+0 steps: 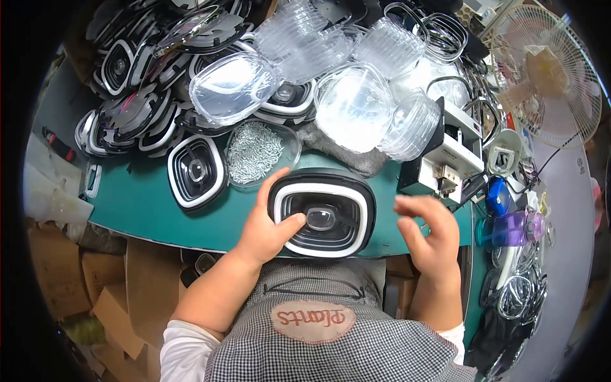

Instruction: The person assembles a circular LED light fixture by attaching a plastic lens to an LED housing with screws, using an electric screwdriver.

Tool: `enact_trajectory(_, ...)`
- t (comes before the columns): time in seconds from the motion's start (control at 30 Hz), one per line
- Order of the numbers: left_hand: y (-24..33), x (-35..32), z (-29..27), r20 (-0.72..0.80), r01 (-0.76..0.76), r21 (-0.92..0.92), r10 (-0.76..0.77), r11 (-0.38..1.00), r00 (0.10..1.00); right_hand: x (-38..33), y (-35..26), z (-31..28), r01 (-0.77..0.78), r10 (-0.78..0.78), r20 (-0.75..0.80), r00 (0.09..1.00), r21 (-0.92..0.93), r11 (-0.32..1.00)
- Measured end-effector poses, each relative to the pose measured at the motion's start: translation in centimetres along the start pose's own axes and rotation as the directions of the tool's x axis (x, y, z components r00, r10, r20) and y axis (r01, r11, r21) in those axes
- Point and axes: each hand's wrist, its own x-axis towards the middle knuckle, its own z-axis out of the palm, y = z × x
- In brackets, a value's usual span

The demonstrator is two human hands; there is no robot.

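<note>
My left hand grips the left side of a black lamp unit, its thumb across the front and its fingers along the outer edge. The lamp has a rounded white ring and a small clear lens in its middle. It is near the front edge of the green table, facing up. To the right of it, apart from it, my right hand is raised with thumb and index finger curved and parted. Nothing plainly shows between those fingertips. A clear dish of small silver screws is beyond my left hand.
Another lamp unit lies left of the screws. Many more lamp parts are heaped behind it. Clear plastic covers stand stacked at the back. A white boxy device, a purple bottle and a fan are on the right.
</note>
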Motion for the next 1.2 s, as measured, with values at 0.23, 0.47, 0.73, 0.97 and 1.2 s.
enact_trajectory(0.23,-0.7,-0.5,-0.6,0.031,-0.023,-0.109,0.027,0.994,0.999,11.0,0.5,6.8,0.112,-0.121,-0.012,0.993,-0.287,0.951)
enact_trajectory(0.47,-1.0,-0.7,-1.1,0.077,0.023,-0.06,-0.018,0.998,0.997,16.1,3.9,11.4,-0.067,0.106,0.04,0.994,-0.549,0.833)
enact_trajectory(0.73,-0.9,-0.8,-1.2,0.128,-0.006,-0.056,0.013,0.998,0.992,13.2,1.5,3.8,-0.06,0.241,-0.407,0.881,0.408,0.911)
enact_trajectory(0.97,-0.9,-0.8,-1.1,0.076,-0.012,-0.054,0.016,0.998,0.997,5.7,2.8,-0.2,-0.082,0.518,-0.114,0.848,0.937,0.34)
enact_trajectory(1.2,-0.3,-0.2,-0.4,0.008,0.022,-0.104,-0.021,0.994,1.0,1.4,4.4,0.2,-0.054,0.558,-0.126,0.82,0.954,0.295)
